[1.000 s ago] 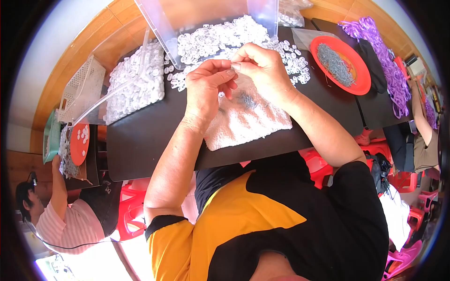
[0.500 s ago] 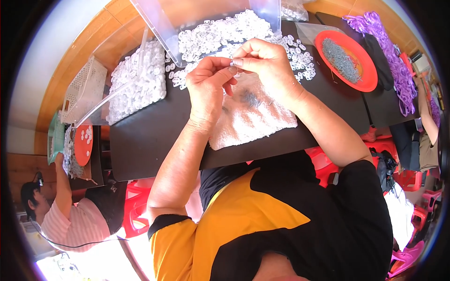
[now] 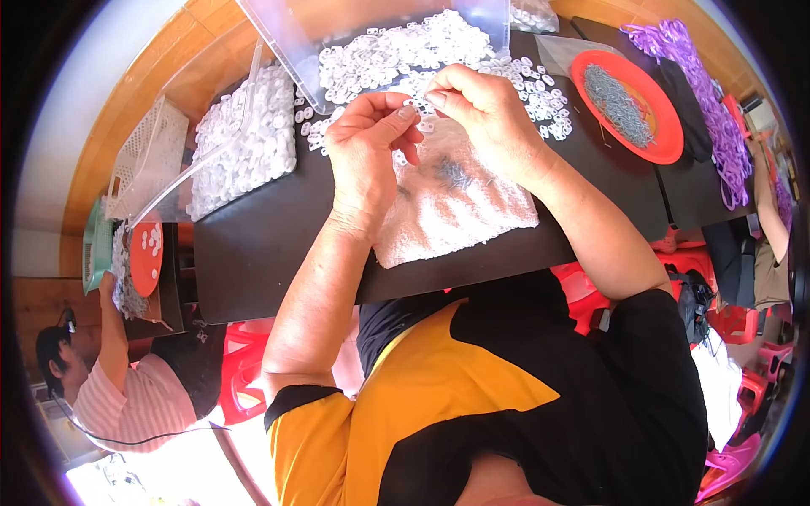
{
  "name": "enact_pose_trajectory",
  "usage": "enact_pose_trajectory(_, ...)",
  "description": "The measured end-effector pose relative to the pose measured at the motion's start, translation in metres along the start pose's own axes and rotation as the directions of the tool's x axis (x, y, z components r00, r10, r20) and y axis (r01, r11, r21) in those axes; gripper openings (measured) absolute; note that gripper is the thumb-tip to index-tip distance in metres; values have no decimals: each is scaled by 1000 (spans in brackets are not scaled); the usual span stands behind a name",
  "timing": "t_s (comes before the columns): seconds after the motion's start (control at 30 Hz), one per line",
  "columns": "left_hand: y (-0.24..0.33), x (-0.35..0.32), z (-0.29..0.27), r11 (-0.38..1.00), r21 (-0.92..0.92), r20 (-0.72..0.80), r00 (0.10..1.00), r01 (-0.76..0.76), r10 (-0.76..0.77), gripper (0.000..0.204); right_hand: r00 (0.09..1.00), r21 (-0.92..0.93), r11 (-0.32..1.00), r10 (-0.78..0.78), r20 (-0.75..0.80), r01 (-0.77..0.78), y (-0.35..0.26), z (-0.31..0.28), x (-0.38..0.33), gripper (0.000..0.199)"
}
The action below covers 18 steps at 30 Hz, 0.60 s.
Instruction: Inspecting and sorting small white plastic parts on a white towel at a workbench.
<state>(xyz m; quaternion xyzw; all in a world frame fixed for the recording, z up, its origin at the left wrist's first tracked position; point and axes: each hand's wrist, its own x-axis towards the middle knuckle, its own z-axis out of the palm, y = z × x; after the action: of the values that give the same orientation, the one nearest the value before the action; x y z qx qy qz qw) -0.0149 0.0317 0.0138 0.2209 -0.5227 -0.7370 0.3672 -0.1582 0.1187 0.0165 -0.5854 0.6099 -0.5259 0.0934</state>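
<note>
Your left fingers (image 3: pixel 390 128) pinch a white piece (image 3: pixel 411 103) at twelve o'clock; whether your right fingers (image 3: pixel 456 105) hold anything cannot be told. Apparently unworked: loose pieces (image 3: pixel 405 55), twelve o'clock. Finished count: indiscernible.

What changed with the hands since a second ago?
The left hand and right hand drew slightly apart, leaving a small gap where their fingers met before. Whether they let anything go is too small to tell. The towel and red plate stayed put.
</note>
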Motion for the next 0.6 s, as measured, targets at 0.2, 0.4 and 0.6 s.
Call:
enact_pose_trajectory(0.2, -1, 0, -1, 1000, 6, 4, 1000, -14, 14, 11, 998, -44, 997, -57, 24, 58, 1, 4, 0, 5)
enact_pose_trajectory(0.4, 2, -3, 1, 999, 36, -9, 999, -34, 35, 13, 996, -55, 994, -88, 27, 90, 5, 6, -1, 6)
enact_pose_trajectory(0.6, 3, -5, 3, 996, 70, -33, 998, -50, 53, 13, 997, -77, 995, -55, 54, 59, 2, 5, 0, 5)
